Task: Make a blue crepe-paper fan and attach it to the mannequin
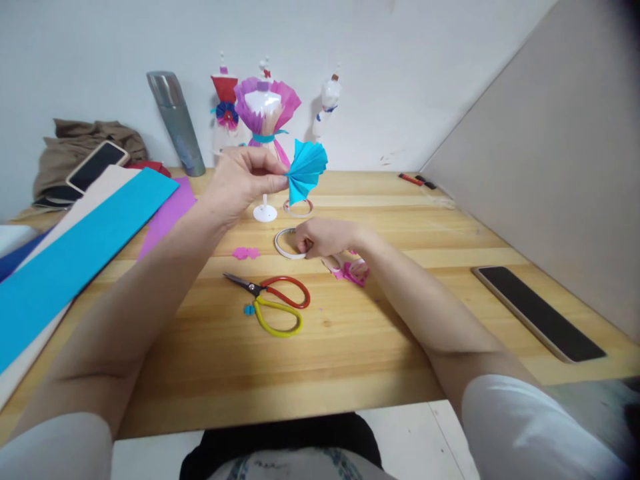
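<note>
My left hand (245, 180) is raised above the table, thumb and fingers pinching the gathered end of a bright blue pleated paper fan (307, 170). The fan spreads out to the right. Lower down, my right hand (325, 239) is closed, its curled fingertips at the right edge of a white tape roll (283, 250) lying on the table. Its grip on the roll is partly hidden by the hand. Scissors (257, 290) with one red and one yellow handle lie nearer to me, beside a small blue paper scrap (249, 310). Pink paper pieces (247, 253) lie left of the roll.
Small dress forms, one with a purple paper collar (287, 103), stand at the back by a grey-green bottle (177, 123). Blue paper (100, 247) and other coloured sheets lie left. A phone (540, 313) rests at right. Another ring (300, 210) sits behind the tape.
</note>
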Tool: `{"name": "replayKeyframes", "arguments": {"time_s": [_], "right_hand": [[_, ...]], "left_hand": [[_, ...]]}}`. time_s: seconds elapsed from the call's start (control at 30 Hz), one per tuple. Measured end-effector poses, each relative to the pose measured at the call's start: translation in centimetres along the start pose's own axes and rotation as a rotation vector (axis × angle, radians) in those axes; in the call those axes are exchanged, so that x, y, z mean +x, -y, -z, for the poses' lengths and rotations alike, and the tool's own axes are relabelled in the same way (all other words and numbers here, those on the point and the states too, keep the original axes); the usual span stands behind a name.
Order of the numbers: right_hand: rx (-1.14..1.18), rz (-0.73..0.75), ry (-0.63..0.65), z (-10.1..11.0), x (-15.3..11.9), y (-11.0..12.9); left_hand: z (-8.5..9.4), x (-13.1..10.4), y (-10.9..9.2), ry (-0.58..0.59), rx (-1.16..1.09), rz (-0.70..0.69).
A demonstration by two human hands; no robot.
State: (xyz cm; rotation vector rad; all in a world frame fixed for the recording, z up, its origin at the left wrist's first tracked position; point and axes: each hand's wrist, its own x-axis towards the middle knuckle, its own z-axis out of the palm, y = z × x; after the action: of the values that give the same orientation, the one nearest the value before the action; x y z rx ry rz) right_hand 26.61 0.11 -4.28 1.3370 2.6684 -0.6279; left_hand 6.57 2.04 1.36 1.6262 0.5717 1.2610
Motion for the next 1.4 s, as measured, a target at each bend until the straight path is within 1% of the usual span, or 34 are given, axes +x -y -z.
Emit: {"name": "replayKeyframes", "arguments": {"time_s": [0.1, 0.23, 0.33, 0.43, 0.57, 0.7, 0.8, 0.93, 1.03, 1.1, 1.2, 1.23, 1.3, 1.37, 1.4], "right_hand": [[0.202, -0.006, -0.114, 1.1, -1.0, 0.3], [0.62, 0.016, -0.338, 2.5, -2.0, 0.5], [0.823, -0.061, -0.474, 3.1, -2.4, 1.0], [0.906, -0.114, -0.566, 3.5, -2.8, 1.9], [0.91, -0.136, -0.655, 3.9, -3.3, 3.3], [0.858, -0.127, -0.721, 4.0, -3.5, 4.2], [0.832, -0.107, -0.72, 3.9, -3.6, 4.4], [0.844, -0.093, -0.697, 3.9, -3.7, 4.3], [0.871, -0.064, -0.659, 4.1, -4.0, 4.0], [0.907, -0.034, -0.626, 4.1, -4.1, 3.7], [0.954, 0.006, -0.615, 4.2, -4.0, 3.1], [0.962, 0.015, -0.626, 4.2, -3.9, 2.8], [0.974, 0.02, -0.663, 4.2, -3.7, 2.4], [0.978, 0.013, -0.703, 4.2, -3.5, 2.1], [0.977, 0.01, -0.723, 4.2, -3.5, 2.0]], "left_hand": [[-0.1, -0.2, -0.4, 0.013, -0.079, 0.05], [0.4, -0.2, -0.5, 0.005, -0.143, 0.097], [0.9, 0.0, -0.3, -0.002, -0.177, 0.153], [1.3, 0.1, 0.2, 0.012, -0.209, 0.226], [1.6, 0.3, 1.3, 0.012, -0.264, 0.304], [2.1, 0.6, 2.2, 0.047, -0.262, 0.311], [2.1, 0.7, 2.2, 0.055, -0.251, 0.272], [1.7, 0.5, 1.6, 0.071, -0.198, 0.209], [1.6, 0.3, 1.2, 0.124, -0.105, 0.16], [1.8, 0.2, 1.0, 0.167, -0.081, 0.122], [2.0, 0.2, 0.8, 0.223, -0.034, 0.047], [2.1, 0.2, 0.7, 0.222, -0.001, 0.007], [2.1, 0.2, 0.7, 0.173, 0.094, -0.109], [2.1, 0.1, 0.5, 0.111, 0.24, -0.268], [2.0, 0.0, 0.4, 0.098, 0.329, -0.347]]}}
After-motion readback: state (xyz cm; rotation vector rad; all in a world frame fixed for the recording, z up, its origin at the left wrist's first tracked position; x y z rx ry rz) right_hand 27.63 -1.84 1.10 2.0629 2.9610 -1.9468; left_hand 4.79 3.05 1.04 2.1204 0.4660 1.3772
